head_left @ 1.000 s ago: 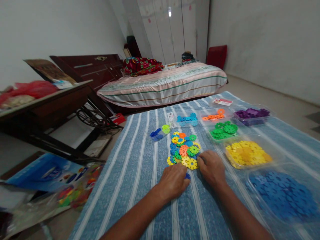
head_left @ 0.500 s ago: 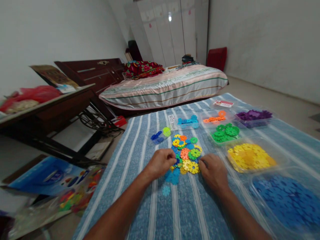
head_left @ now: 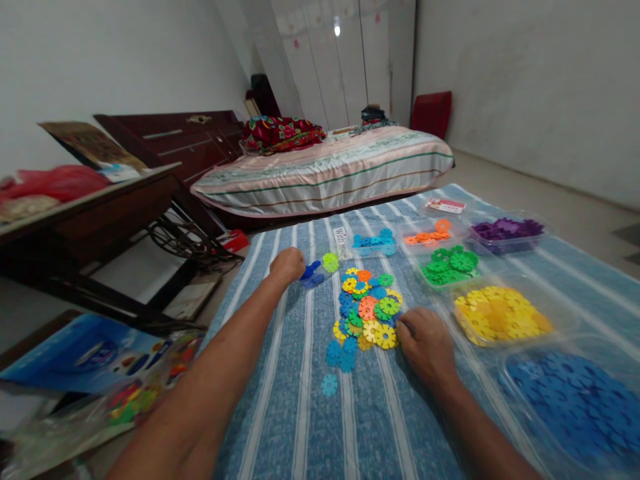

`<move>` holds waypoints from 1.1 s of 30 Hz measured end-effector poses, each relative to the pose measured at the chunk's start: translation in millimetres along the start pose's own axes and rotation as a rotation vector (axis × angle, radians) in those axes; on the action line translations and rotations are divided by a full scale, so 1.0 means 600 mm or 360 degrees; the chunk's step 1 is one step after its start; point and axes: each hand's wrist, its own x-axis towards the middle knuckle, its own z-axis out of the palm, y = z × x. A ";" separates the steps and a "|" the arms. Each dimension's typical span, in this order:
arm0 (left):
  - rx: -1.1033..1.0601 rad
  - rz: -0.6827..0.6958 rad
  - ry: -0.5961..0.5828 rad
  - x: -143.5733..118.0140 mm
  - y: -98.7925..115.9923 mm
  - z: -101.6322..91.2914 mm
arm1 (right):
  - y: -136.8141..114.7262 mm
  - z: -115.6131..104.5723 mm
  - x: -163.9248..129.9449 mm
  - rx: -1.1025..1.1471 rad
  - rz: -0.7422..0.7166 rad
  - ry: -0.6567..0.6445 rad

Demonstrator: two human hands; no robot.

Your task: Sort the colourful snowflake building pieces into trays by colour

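Note:
My left hand (head_left: 289, 265) is closed at the left side of a small clear container of dark blue notched discs (head_left: 313, 272); its fingertips are turned away, so I cannot make out what they hold. A lime-green disc (head_left: 331, 262) lies just right of those blue ones. My right hand (head_left: 427, 340) rests curled on the cloth at the right edge of a mixed pile of notched plastic discs (head_left: 369, 308), its fingers mostly hidden. Below the pile lie several loose blue discs (head_left: 341, 355) and a single light blue disc (head_left: 329, 385).
Clear tubs hold light blue (head_left: 374, 243), orange (head_left: 427, 237), purple (head_left: 507, 231), green (head_left: 451, 266), yellow (head_left: 503, 315) and blue discs (head_left: 575, 400). A printed label (head_left: 341, 244) lies on the striped cloth (head_left: 280, 400). Beyond stands a bed (head_left: 330, 177); a wooden table (head_left: 100, 213) is at left.
My left hand has moved from the left edge of the mixed pile, up and left, to the container of dark blue discs. My right hand has stayed in place.

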 end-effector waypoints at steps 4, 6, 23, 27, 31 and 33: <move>0.0037 0.0048 0.0084 -0.029 0.004 -0.010 | 0.000 -0.001 0.001 -0.0019 -0.0006 -0.0007; 0.0006 0.0195 0.0035 -0.059 0.005 -0.012 | -0.001 -0.001 0.001 -0.0032 -0.0009 0.0001; -0.0529 0.0449 -0.0423 -0.275 0.002 0.095 | -0.002 -0.003 -0.001 -0.0049 0.0029 -0.0011; -0.0610 0.0399 -0.0421 -0.278 0.007 0.099 | -0.002 -0.004 -0.001 -0.0064 0.0020 -0.0008; -0.0796 0.0336 -0.0463 -0.280 0.010 0.101 | -0.004 -0.005 -0.001 -0.0064 0.0022 0.0002; -0.0945 0.0304 -0.0482 -0.279 0.010 0.106 | -0.005 -0.005 0.000 -0.0073 0.0029 0.0001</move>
